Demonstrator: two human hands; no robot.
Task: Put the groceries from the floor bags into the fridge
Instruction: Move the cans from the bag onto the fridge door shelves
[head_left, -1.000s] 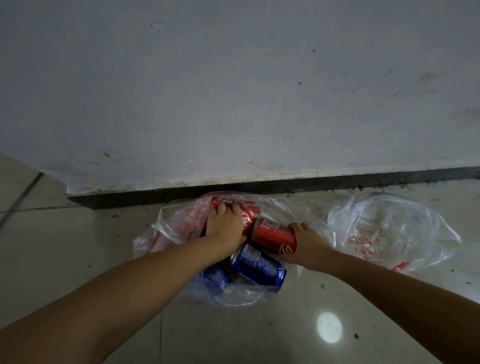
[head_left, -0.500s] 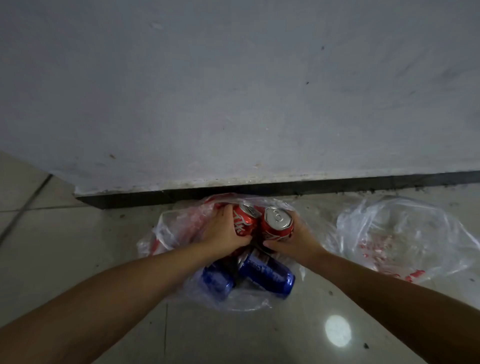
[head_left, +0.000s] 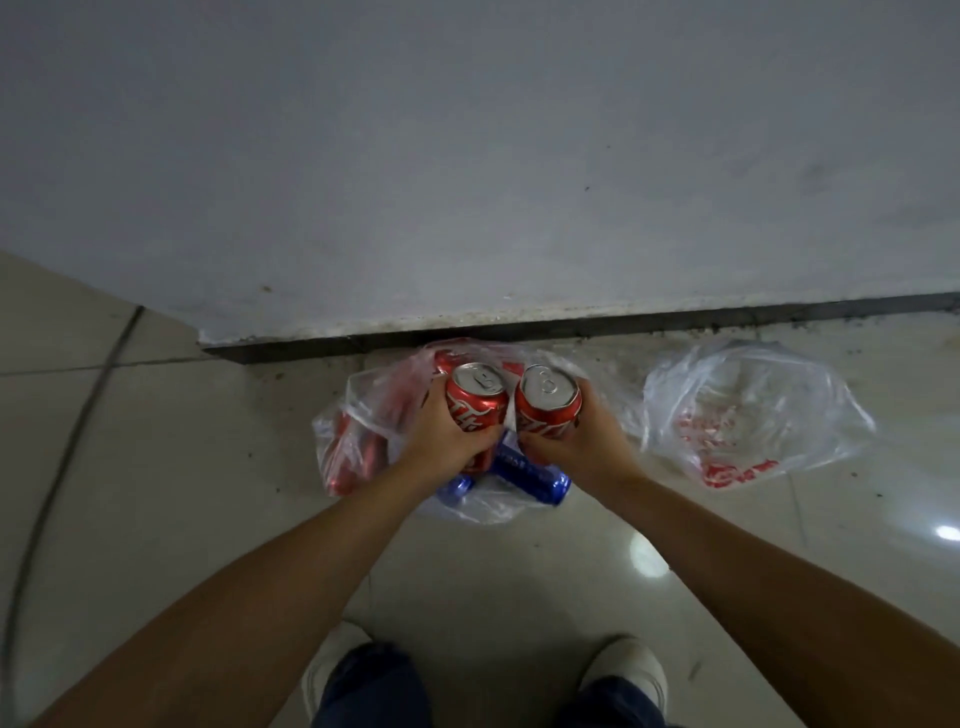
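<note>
A red Coca-Cola can (head_left: 477, 402) is gripped by the left hand (head_left: 447, 439), another Coca-Cola can (head_left: 548, 408) by the right hand (head_left: 576, 441); the blue cans' (head_left: 530, 475) lettering is unreadable.

A glossy pale tiled floor (head_left: 208, 519) carries two clear plastic bags against a dark baseboard. The left bag (head_left: 363, 415) holds red cans and blue cans (head_left: 540, 480); the right bag (head_left: 753, 415), well apart, bears red print. White shoes (head_left: 631, 670) stand nearer.

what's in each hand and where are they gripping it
Left hand holds a red can round its lower side; right hand holds another red can likewise.
</note>
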